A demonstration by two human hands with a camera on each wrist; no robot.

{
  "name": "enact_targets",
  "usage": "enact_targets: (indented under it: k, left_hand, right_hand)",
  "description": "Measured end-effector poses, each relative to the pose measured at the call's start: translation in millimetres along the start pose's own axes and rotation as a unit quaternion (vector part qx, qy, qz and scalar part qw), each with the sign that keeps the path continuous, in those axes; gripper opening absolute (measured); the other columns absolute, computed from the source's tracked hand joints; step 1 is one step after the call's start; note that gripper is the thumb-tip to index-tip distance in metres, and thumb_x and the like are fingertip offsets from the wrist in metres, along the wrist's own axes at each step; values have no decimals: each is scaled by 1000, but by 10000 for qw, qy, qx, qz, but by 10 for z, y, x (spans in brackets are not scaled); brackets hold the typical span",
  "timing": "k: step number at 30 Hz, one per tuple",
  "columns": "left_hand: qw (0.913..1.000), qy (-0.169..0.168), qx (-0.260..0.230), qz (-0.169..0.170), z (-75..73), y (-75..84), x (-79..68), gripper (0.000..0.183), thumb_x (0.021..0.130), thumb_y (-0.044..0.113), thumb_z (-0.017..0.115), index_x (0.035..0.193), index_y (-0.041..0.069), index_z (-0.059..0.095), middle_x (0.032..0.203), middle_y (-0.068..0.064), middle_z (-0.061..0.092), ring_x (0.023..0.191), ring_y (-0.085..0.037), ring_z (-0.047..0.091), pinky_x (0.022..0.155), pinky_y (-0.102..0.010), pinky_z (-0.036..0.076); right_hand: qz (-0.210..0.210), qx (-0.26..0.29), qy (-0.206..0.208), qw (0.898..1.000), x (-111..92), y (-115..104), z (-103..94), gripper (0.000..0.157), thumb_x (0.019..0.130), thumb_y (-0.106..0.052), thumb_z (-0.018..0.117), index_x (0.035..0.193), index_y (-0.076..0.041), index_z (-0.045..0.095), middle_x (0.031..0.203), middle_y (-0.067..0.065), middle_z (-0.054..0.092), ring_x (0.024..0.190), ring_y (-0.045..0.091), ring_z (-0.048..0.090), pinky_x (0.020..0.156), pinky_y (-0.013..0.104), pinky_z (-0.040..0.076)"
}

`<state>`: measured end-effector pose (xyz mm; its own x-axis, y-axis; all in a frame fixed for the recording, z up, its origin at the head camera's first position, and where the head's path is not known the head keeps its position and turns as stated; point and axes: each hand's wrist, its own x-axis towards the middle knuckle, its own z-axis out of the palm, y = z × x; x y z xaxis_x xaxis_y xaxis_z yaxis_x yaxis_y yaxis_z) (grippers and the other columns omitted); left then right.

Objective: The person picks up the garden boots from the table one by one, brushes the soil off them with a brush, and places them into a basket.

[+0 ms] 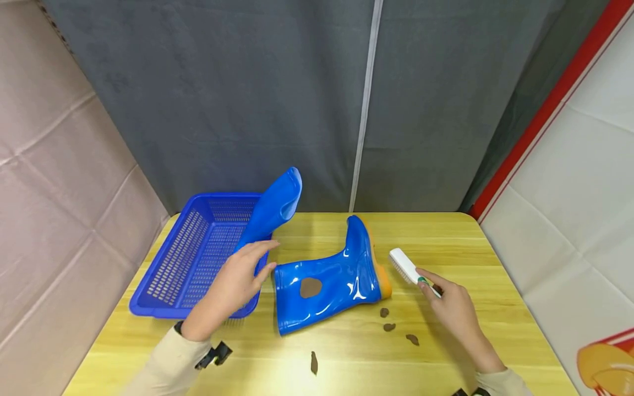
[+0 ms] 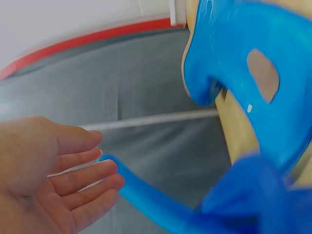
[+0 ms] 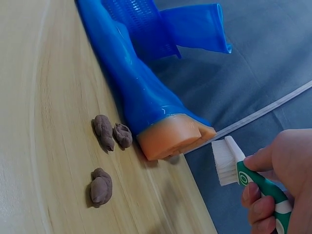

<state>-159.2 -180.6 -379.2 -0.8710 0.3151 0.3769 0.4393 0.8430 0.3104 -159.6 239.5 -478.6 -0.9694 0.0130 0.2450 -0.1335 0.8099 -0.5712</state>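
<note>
A glossy blue rain boot with an orange sole lies on its side on the table, a brown patch on its shaft. My right hand grips the green-and-white handle of a scrub brush; its white bristles are beside the sole, apart from it. My left hand has its fingers extended above the right side of a blue plastic basket, holding nothing. Out of the basket leans a second blue boot, its shaft opening up and to the right. Its foot is hidden behind the left hand.
Several brown lumps lie on the wooden table: a few near the boot's sole and one by the front edge. A grey curtain hangs behind the table, with pale walls on both sides.
</note>
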Motion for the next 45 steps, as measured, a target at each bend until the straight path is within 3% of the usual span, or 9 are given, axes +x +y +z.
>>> enact_targets:
  k: [8, 16, 23, 29, 36, 38, 41, 45]
  left_hand:
    - [9987, -61, -75, 504, 442, 217, -265, 40, 86, 14, 77, 125, 11, 66, 122, -6, 71, 114, -25, 68, 96, -41, 56]
    - [9982, -421, 121, 413, 897, 208, -490, 38, 82, 16, 80, 118, 12, 69, 116, -2, 73, 110, -23, 69, 92, -39, 57]
    - [9958, -708, 514, 265, 1071, 145, -588, 43, 81, 24, 82, 119, 10, 68, 118, -3, 72, 111, -23, 68, 93, -38, 57]
    - [9933, -531, 859, 554, 1154, 129, -645, 46, 77, 31, 84, 116, 12, 70, 114, -1, 73, 106, -19, 68, 91, -34, 58]
    - [9825, -564, 1606, 763, 1261, 116, -662, 52, 71, 37, 87, 114, 15, 71, 112, 1, 74, 101, -17, 69, 83, -32, 59]
    - [9784, -435, 1800, 917, 1281, 116, -660, 42, 73, 31, 86, 110, 16, 73, 109, 1, 76, 95, -16, 71, 77, -30, 60]
    - [9756, 24, 1904, 1096, 1286, 113, -635, 25, 77, 19, 82, 102, 17, 76, 96, 3, 78, 78, -12, 72, 58, -25, 57]
    - [9754, 617, 1790, 1125, 1260, 107, -531, 25, 77, 6, 77, 99, 18, 76, 88, 4, 78, 67, -10, 70, 43, -22, 47]
  right_hand:
    - [4, 40, 31, 10000, -19, 0, 12, 33, 95, -22, 66, 128, -17, 68, 56, -4, 35, 46, 3, 25, 43, 20, 25]
    - [131, 81, -53, 9999, -31, -6, 6, 33, 96, -22, 66, 129, -18, 68, 56, -3, 35, 46, 3, 26, 42, 20, 26]
    - [148, 97, -72, 9998, -41, -25, -1, 34, 95, -22, 66, 129, -19, 68, 56, -4, 36, 46, 3, 27, 42, 20, 27]
    - [147, 103, -72, 9998, -45, -27, -5, 34, 96, -22, 66, 129, -18, 68, 56, -3, 37, 46, 3, 27, 42, 20, 27]
    - [164, 110, -87, 9998, -46, -22, 3, 33, 96, -23, 65, 129, -19, 68, 57, -3, 37, 46, 3, 28, 41, 20, 27]
    - [179, 116, -101, 9997, -46, -18, 3, 33, 96, -23, 65, 129, -19, 68, 57, -3, 38, 46, 3, 28, 41, 20, 28]
    - [168, 105, -88, 9998, -44, -9, 4, 33, 96, -24, 65, 129, -19, 68, 57, -3, 37, 46, 3, 29, 42, 20, 28]
    - [119, 90, -11, 9999, -39, 0, 1, 33, 96, -23, 66, 128, -19, 68, 56, -4, 36, 46, 3, 27, 42, 20, 27]
